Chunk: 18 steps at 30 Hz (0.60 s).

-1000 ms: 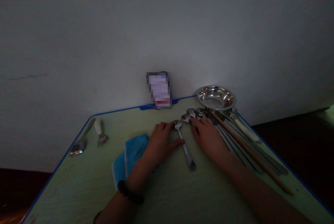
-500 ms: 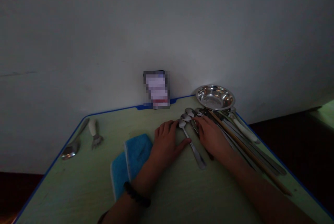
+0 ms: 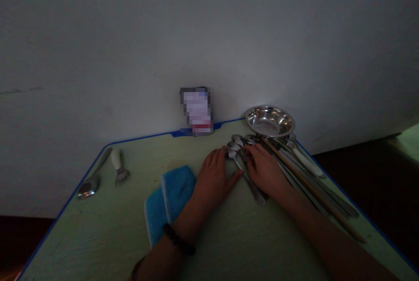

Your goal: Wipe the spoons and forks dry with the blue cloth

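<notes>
My left hand point(image 3: 214, 175) lies on the table, fingers stretched forward and thumb out, touching a metal fork point(image 3: 251, 186) along its left side. My right hand point(image 3: 266, 171) rests opposite, fingers bent a little against the handles of several spoons; its thumb is hidden. Between the hands, the fork lies close beside a metal spoon point(image 3: 233, 145), and another spoon point(image 3: 238, 139) shows just behind. Their handles are partly covered by my right hand. Under my left forearm is a folded blue cloth point(image 3: 178, 189).
A steel bowl point(image 3: 270, 121) stands at the back right. In front of it lie wooden chopsticks point(image 3: 314, 192), long metal utensils and a white-handled piece point(image 3: 306, 159). At left are a large spoon point(image 3: 88, 188) and a white-handled fork point(image 3: 119, 167). A phone point(image 3: 198, 111) leans on the wall.
My left hand has moved slightly right, and the fork has shifted right, closer to the spoons. The blue cloth has slid a little right. My right hand has hardly moved.
</notes>
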Each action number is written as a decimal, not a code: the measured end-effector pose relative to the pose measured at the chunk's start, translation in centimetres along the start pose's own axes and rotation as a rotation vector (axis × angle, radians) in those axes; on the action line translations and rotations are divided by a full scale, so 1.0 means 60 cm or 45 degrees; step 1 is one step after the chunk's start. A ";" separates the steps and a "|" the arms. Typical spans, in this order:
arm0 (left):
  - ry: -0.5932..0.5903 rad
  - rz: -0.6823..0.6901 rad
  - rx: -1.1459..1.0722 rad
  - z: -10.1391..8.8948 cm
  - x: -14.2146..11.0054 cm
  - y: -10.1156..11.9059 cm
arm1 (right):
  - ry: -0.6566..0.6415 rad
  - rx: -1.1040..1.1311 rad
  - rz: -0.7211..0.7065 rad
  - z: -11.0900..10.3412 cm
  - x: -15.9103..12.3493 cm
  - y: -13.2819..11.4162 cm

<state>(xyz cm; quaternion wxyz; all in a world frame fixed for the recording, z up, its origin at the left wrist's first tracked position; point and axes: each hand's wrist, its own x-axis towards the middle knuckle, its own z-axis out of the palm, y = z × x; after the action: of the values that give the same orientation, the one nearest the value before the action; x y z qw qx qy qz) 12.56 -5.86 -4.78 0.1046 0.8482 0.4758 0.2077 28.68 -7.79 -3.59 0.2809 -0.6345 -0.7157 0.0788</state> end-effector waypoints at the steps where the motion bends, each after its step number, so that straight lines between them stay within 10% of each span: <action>1: -0.033 0.012 0.009 -0.005 -0.002 0.000 | -0.002 -0.007 0.000 0.001 0.000 -0.001; 8: -0.148 0.010 0.186 -0.073 -0.025 -0.010 | 0.010 -0.163 -0.047 -0.005 -0.015 -0.023; 18: 0.235 -0.098 0.175 -0.136 -0.159 -0.125 | -0.094 -0.086 -0.343 0.041 -0.037 -0.114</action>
<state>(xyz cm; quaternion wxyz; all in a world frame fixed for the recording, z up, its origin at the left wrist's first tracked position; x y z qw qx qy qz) -1.25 -10.23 -2.70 0.0098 0.8119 0.5286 0.2477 21.60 -10.57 -3.08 0.2409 -0.5384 -0.8066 0.0395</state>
